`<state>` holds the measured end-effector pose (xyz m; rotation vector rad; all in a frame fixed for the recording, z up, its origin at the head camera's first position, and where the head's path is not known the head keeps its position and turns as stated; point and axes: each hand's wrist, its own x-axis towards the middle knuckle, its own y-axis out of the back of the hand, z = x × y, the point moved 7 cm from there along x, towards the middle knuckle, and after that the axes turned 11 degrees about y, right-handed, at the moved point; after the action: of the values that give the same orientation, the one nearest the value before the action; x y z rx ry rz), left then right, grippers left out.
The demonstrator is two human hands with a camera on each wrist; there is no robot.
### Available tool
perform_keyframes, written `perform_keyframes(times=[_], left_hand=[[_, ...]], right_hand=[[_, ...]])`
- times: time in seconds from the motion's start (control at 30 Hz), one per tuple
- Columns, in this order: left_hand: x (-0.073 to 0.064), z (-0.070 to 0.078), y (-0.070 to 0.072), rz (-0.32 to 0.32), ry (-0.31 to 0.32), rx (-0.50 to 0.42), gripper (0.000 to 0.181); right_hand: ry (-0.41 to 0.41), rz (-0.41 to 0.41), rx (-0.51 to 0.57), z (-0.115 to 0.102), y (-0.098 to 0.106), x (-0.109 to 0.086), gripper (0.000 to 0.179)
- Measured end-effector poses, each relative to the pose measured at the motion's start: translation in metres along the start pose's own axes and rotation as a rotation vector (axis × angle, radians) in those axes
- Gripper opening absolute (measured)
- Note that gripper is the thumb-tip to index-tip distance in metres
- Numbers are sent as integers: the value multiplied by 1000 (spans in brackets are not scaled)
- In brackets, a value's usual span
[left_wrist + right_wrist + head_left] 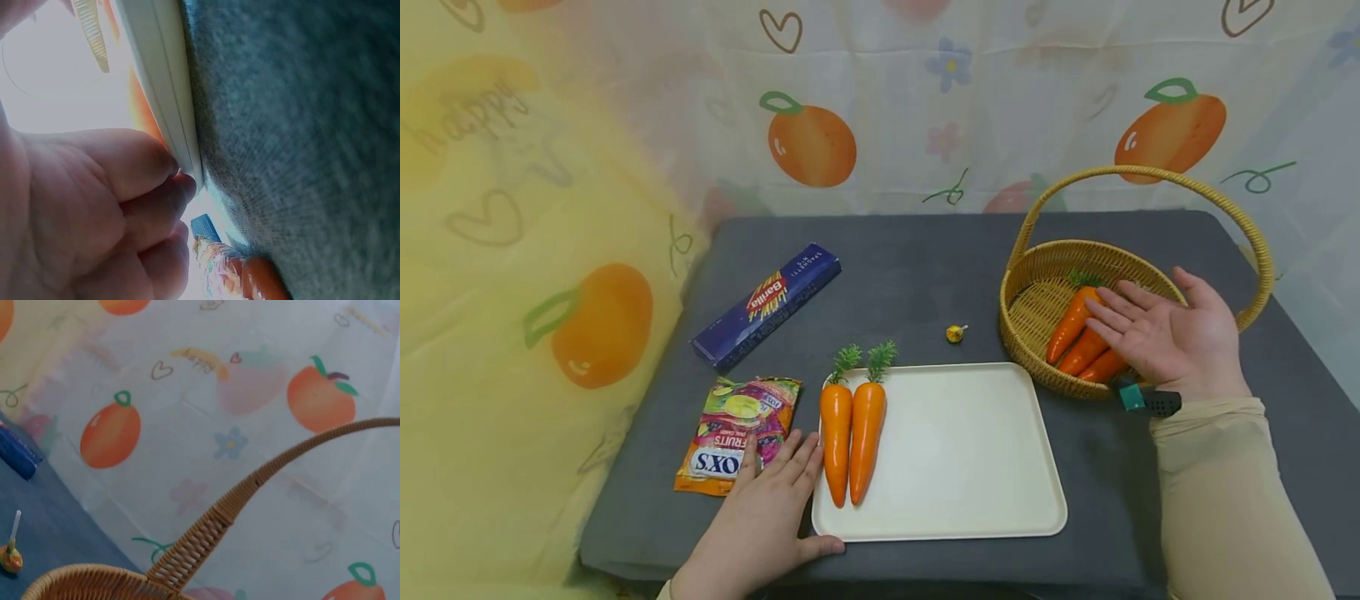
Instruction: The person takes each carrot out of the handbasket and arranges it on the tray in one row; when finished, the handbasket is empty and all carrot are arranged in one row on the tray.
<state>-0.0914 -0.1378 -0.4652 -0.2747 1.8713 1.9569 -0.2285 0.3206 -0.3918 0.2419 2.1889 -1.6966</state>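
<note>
My left hand, fingers extended, rests against the left edge of a cream tray; the left wrist view shows its fingertips at the tray rim. Two orange carrots with green tops lie side by side on the tray's left part. Over the right side of a wicker basket my right hand is held palm up with loosely spread fingers and nothing in it. Inside that basket are more carrots, partly hidden by the hand. The right hand is outside the right wrist view, which shows the basket handle.
A candy bag lies left of the tray, near the left fingers. Behind it is a blue spaghetti box, set diagonally. A small yellow lollipop lies between tray and basket. The basket's tall handle arches above it.
</note>
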Motion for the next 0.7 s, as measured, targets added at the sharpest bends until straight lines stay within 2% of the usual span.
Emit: perform_keyframes(times=[0.13, 0.27, 0.43, 0.7], left_hand=[[0, -1, 0, -7, 4, -10, 127], [0, 0, 0, -9, 2, -15, 126], [0, 0, -1, -5, 1, -14, 126], [-1, -2, -1, -16, 13, -22, 126]], right_hand=[[14, 30, -178, -2, 0, 8, 82], [13, 72, -279, -1, 3, 16, 81], [0, 113, -290, 3, 7, 26, 83], [-43, 148, -231, 13, 3, 38, 85]])
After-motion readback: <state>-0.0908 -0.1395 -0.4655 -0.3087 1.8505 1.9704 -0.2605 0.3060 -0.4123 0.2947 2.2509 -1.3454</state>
